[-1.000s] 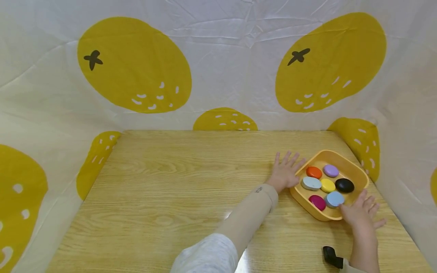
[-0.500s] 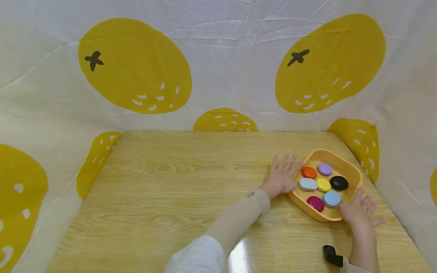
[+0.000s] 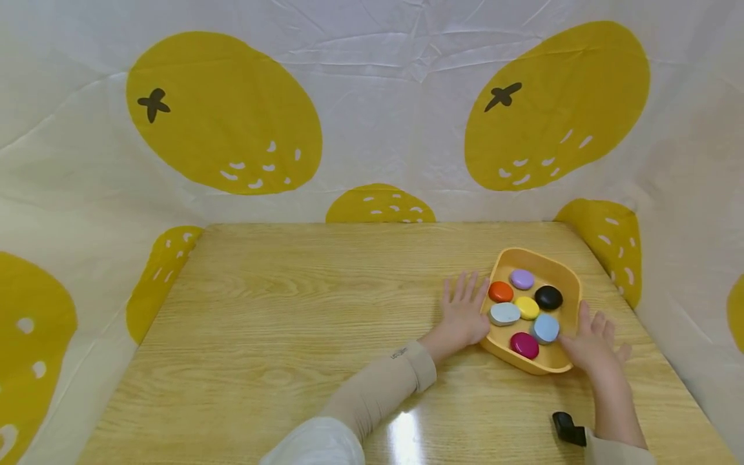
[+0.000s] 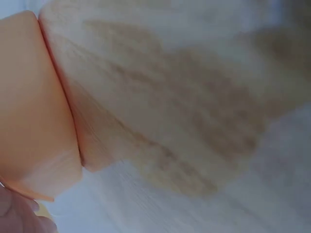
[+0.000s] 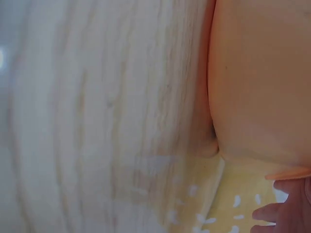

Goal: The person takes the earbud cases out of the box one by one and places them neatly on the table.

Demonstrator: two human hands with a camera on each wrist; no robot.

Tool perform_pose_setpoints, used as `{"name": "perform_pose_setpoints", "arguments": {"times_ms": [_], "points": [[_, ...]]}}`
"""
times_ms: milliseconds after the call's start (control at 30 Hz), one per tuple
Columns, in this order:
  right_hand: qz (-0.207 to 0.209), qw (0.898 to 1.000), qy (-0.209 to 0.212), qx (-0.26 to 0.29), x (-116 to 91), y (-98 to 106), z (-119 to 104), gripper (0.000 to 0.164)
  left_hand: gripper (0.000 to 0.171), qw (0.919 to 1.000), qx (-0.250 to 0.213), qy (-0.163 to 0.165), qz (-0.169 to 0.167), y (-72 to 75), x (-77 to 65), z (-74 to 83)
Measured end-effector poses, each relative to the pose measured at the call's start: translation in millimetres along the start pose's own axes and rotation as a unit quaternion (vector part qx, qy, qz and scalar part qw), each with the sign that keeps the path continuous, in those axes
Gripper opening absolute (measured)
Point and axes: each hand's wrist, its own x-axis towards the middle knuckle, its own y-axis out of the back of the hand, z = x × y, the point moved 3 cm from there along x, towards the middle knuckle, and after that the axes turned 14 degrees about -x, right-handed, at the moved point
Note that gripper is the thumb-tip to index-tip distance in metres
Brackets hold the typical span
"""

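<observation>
On the right of the table, in the head view, sits a yellow-orange tray (image 3: 524, 363) of smooth rounded pieces. Inside lie a purple piece (image 3: 522, 279), an orange-red piece (image 3: 500, 292), a black piece (image 3: 549, 298), a yellow piece (image 3: 526, 308), a pale grey piece (image 3: 504, 314), a light blue piece (image 3: 546, 329) and a magenta piece (image 3: 525, 345). My left hand (image 3: 462, 318) rests at the tray's left side, fingers straight and spread. At the right side my right hand (image 3: 594, 342) touches the rim, fingers extended outward. Both wrist views show the tray's outer wall close up.
The wood-grain table (image 3: 290, 336) extends left from the tray. A white cloth (image 3: 395, 135) with large yellow fruit prints stands along its back and sides. A black fitting (image 3: 568, 429) juts out beside the right sleeve.
The tray has slid left across the table with its pieces, and turned a little. Both hands have moved left along with it, fingers still spread.
</observation>
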Motion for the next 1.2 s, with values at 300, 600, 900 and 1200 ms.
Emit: {"name": "perform_pose_setpoints", "arguments": {"times_ms": [300, 600, 900, 1200], "points": [[-0.001, 0.998, 0.056, -0.010, 9.7, -1.6, -12.2, 0.085, 0.071, 0.9988, -0.006, 0.047, 0.015, -1.8, -24.8, -11.1], [-0.010, 0.994, 0.105, -0.025, 15.7, -4.4, -32.8, 0.084, 0.071, 0.9960, -0.015, 0.078, 0.041, 1.1, -52.5, -23.9], [0.003, 0.989, 0.146, -0.038, 14.7, -8.7, -53.0, 0.082, 0.070, 0.9941, -0.006, 0.078, 0.075, 2.2, -75.3, -33.8], [0.002, 0.986, 0.160, -0.040, 15.6, -14.7, -70.6, 0.082, 0.069, 0.9920, -0.002, 0.079, 0.098, 4.9, -91.8, -45.6]]}}
